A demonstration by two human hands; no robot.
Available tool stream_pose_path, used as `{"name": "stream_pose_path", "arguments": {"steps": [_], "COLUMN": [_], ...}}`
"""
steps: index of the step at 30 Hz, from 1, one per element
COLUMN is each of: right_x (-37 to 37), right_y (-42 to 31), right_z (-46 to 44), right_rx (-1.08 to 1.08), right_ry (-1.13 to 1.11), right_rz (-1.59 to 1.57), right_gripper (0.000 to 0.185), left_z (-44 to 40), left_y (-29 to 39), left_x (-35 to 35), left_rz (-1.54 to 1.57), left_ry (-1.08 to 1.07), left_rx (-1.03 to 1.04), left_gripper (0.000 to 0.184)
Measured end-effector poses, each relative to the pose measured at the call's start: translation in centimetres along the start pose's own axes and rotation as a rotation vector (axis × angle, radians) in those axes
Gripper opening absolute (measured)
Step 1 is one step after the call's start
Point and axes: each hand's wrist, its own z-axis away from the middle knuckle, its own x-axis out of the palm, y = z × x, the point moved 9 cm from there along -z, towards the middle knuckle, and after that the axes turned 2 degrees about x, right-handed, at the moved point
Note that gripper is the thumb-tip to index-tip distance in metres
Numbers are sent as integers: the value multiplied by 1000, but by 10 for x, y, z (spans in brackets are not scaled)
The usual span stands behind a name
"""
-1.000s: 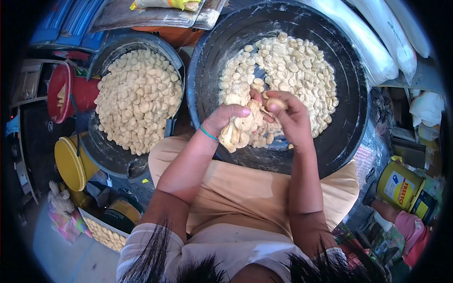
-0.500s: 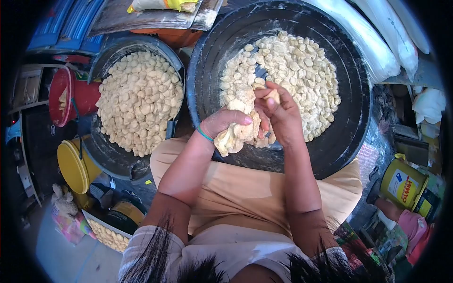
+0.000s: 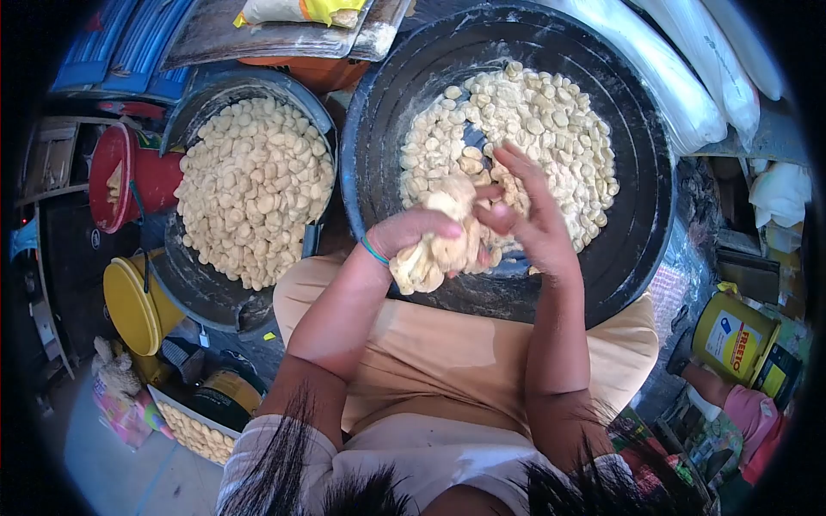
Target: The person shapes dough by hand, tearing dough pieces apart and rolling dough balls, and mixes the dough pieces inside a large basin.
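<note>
My left hand, with a teal band at the wrist, is closed around a lumpy, floury mass of pale dough. My right hand is just right of it, slightly blurred, its fingers spread and no piece visible between them. Both hands are over the near part of a large black basin. Many small, flattened dough pieces dusted with flour lie in that basin. A few pieces behind my right fingers are partly hidden.
A second dark tub heaped with similar pieces stands to the left. Beyond it are a red bucket and a yellow pail. White plastic sacks lie at upper right. Another person's arm shows near a yellow-green tin.
The small dough piece in my right fingertips is no longer seen there. My right hand has shifted right and its fingers have spread. My left hand still grips the dough.
</note>
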Motion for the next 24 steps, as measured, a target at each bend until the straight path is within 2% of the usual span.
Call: {"name": "stream_pose_path", "arguments": {"steps": [2, 4, 7, 8, 11, 12, 15, 16, 19, 20, 21, 23, 24], "right_x": [17, 27, -7, -19, -31, -23, 22, 24, -26, -44, -52, -33, -19], "right_y": [4, 18, 28, 39, 26, 16, -3, -4, 26, 29, 30, -16, -25], "right_z": [0, -2, -16, -17, -16, -15, -6, -5, -19, -19, -18, -13, -7], "right_rx": [98, 196, 60, 79, 81, 28, -33, -46, 120, 69, 90, -277, -271], "right_ry": [-142, -348, -60, 99, 137, 62, -319, -358, 88, 276, 356, 131, 37], "right_rz": [-157, -199, -445, -623, -591, -374, -15, 81, -5, -154, -166, 457, 373], "right_gripper": [36, 31, 17, 11, 14, 24, 34, 29, 21, 17, 18, 24, 25], "left_z": [8, 8, 5, 3, 1, 3, 8, 9, 2, 1, 0, -4, -5], "left_y": [-14, -12, -1, 0, -2, -2, -6, -7, -5, -3, 0, 4, 5], "left_x": [0, -1, 4, 2, -2, -2, -5, -7, -5, -6, -9, -16, -23], "left_rz": [-109, -68, -17, -2, 29, 6, -62, -87, 2, 25, 41, 75, 138], "left_ry": [-3, 46, 33, -2, -26, -10, 34, 47, 41, 9, 15, 23, 22], "left_rx": [-120, -105, -26, -20, -27, -31, -95, -121, -34, -8, 12, 48, 91], "left_gripper": [79, 79, 76, 73, 69, 68, 68, 68, 77, 74, 71, 68, 62]}}
